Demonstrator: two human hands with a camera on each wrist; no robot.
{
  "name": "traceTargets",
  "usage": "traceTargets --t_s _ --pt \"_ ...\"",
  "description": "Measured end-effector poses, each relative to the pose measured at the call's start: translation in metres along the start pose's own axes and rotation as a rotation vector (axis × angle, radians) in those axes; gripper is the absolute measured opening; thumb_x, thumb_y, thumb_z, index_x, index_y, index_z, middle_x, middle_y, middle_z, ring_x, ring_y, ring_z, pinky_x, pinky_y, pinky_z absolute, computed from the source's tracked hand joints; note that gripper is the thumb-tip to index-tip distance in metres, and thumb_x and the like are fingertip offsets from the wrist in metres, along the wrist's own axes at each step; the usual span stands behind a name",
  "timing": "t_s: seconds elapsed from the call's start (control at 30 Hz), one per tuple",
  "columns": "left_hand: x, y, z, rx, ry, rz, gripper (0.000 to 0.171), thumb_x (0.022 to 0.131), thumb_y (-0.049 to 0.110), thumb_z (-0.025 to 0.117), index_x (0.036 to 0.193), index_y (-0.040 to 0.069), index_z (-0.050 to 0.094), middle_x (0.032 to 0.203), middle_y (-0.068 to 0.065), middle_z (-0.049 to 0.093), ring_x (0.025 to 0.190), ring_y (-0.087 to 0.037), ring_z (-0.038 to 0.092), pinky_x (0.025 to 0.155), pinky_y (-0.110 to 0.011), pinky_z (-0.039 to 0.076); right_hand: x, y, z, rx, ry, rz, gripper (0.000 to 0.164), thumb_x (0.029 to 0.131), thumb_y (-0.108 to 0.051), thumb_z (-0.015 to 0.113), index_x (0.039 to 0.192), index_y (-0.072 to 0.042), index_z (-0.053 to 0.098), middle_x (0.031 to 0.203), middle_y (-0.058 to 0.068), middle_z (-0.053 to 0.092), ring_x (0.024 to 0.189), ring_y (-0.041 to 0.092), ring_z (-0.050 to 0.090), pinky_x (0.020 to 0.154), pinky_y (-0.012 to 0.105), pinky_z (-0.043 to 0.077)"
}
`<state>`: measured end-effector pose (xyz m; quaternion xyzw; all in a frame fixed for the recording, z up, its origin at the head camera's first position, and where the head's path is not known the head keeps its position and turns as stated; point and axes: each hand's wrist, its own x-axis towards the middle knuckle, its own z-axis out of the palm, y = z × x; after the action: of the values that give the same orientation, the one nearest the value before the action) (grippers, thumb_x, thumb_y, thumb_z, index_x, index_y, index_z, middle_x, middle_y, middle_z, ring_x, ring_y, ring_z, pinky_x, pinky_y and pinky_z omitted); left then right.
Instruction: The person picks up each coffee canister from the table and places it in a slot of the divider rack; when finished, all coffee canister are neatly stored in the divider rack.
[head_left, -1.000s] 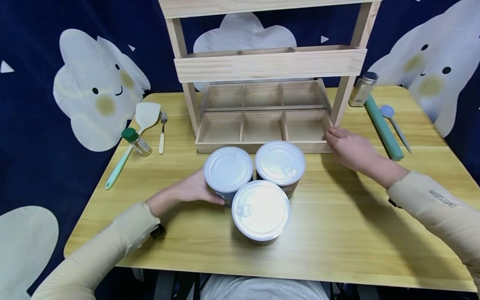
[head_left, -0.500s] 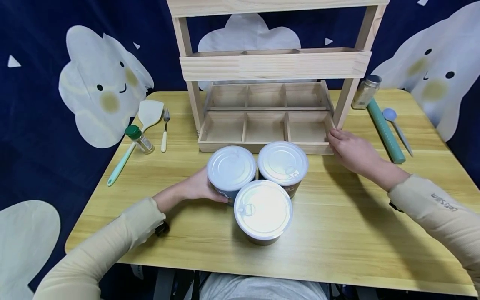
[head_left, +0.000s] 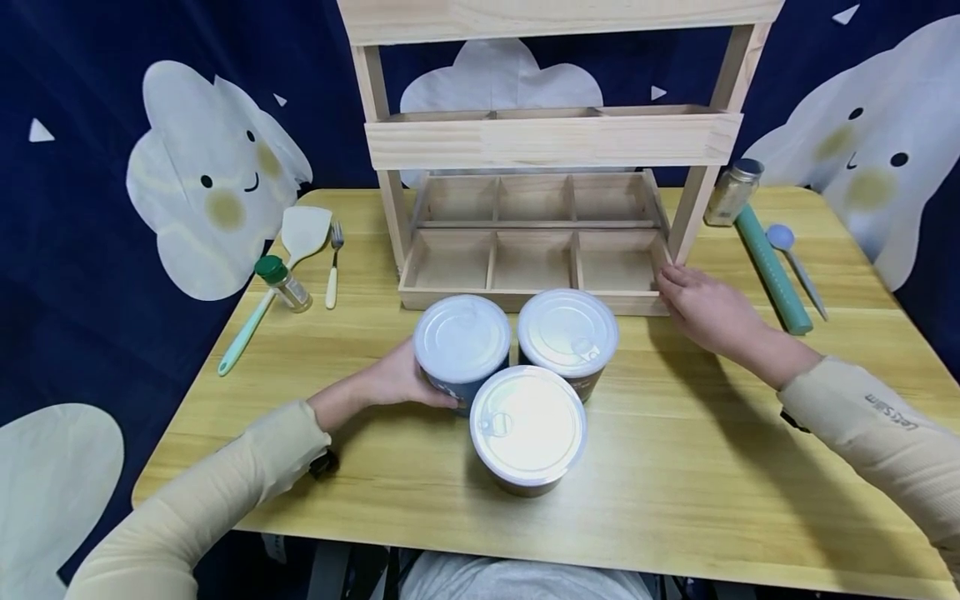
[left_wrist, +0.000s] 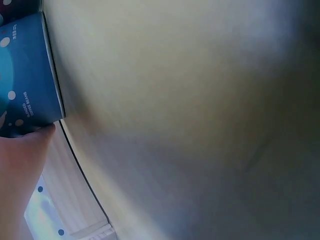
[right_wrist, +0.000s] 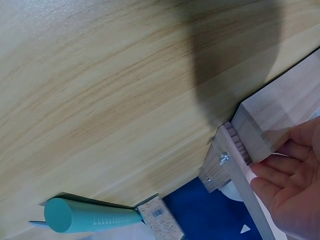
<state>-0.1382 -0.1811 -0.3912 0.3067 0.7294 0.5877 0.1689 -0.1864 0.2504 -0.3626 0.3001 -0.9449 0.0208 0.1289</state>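
White-lidded, our nearest can (head_left: 528, 427) stands toward the table's (head_left: 375, 500) front edge. Beyond it, our left hand (head_left: 396, 379) grasps the blue can (head_left: 462, 337); farther, our right hand (head_left: 708, 310) grips the rack's (head_left: 555, 142) right front corner. We're seemingly bracing; lifting calls for steadiness.

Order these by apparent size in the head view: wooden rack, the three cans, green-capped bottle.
1. Wooden rack
2. Front can, left rear can, right rear can: unranked; the front one looks bigger but seems nearer the camera
3. Green-capped bottle
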Motion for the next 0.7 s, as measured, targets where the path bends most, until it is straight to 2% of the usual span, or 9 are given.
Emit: traceTargets --t_s 0.17,0.33,0.57,0.7 --pt "-0.004 0.005 -0.008 -0.018 0.071 0.066 0.111 0.061 -0.011 0.084 0.152 0.008 0.023 0.146 -0.02 0.043 0.132 -0.019 0.049 0.116 -0.054 0.034 0.0 0.0 0.0 0.001 -0.022 0.0 0.037 0.089 -0.003 0.063 0.121 0.015 0.058 0.13 0.036 0.056 0.118 0.051 0.056 0.097 0.06 0.049" --pt "0.002 0.018 -0.022 0.007 0.166 0.123 0.108 0.061 -0.008 0.084 0.151 0.008 0.026 0.145 -0.019 0.044 0.131 -0.017 0.049 0.116 -0.054 0.035 -0.001 0.002 -0.002 -0.002 -0.009 0.008 0.036 0.089 -0.002 0.064 0.12 0.014 0.059 0.129 0.035 0.057 0.118 0.051 0.056 0.095 0.06 0.05" --pt "0.013 0.038 -0.04 0.053 0.289 0.111 0.106 0.066 0.003 0.087 0.151 0.014 0.026 0.146 -0.017 0.042 0.133 -0.021 0.046 0.117 -0.054 0.033 -0.002 0.002 0.001 -0.001 0.013 0.003 0.035 0.087 -0.001 0.065 0.119 0.013 0.06 0.128 0.034 0.058 0.117 0.05 0.057 0.093 0.06 0.05" --pt "0.024 0.042 -0.051 0.051 0.348 0.089 0.105 0.067 0.004 0.087 0.152 0.018 0.026 0.148 -0.015 0.042 0.135 -0.026 0.045 0.118 -0.052 0.033 -0.002 0.001 0.004 0.009 0.019 0.0 0.035 0.087 -0.001 0.064 0.119 0.014 0.06 0.128 0.035 0.058 0.116 0.051 0.057 0.093 0.061 0.05"
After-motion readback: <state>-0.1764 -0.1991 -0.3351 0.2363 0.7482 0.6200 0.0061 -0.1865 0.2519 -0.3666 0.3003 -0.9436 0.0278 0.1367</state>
